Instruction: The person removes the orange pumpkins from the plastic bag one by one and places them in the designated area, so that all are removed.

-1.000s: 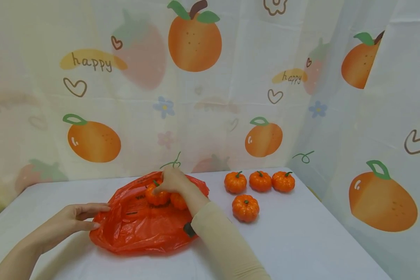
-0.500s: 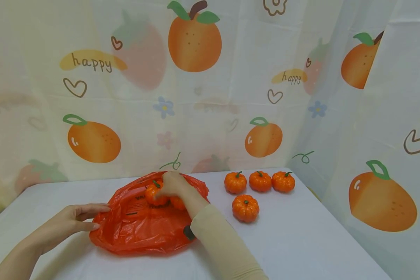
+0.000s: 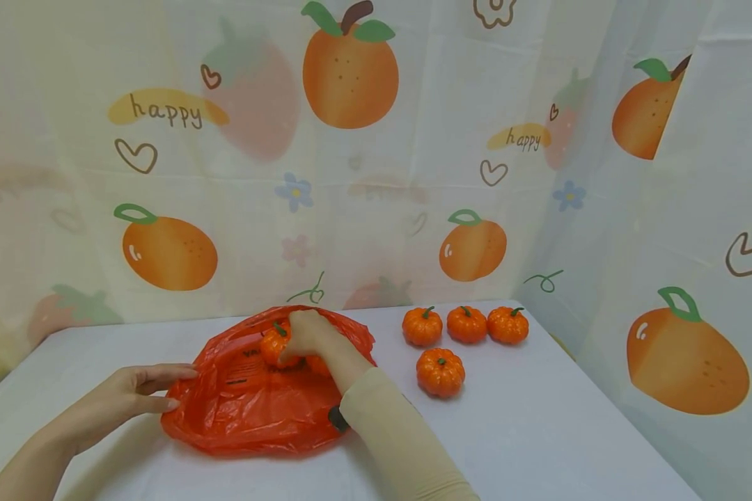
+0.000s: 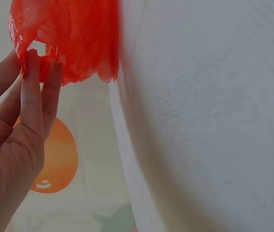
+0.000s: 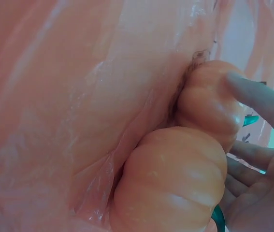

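At the far left we see a left hand coming in over the table, its thumb and fingertips pinching the near-left rim of a red plastic bag. The fingers are only slightly bent, and thin plastic bunches at their tips. The bag lies on its side on the white table, mouth spread toward us, with dark lettering on its inner wall.

Inside, toward the back, sits one shiny orange pumpkin, green stem tilted upward. Over its right side we find the right hand: the thumb presses on the pumpkin and the other fingers reach round the stem side, gripping it, though their tips are hidden. Just right of it, also in the bag, is a second pumpkin, mostly covered by the hand and forearm in the head view.

A pale sleeve crosses the bag's right edge. Farther right, on the table, we count a near pumpkin in front of a row of three: a left one, a middle one and a right one.
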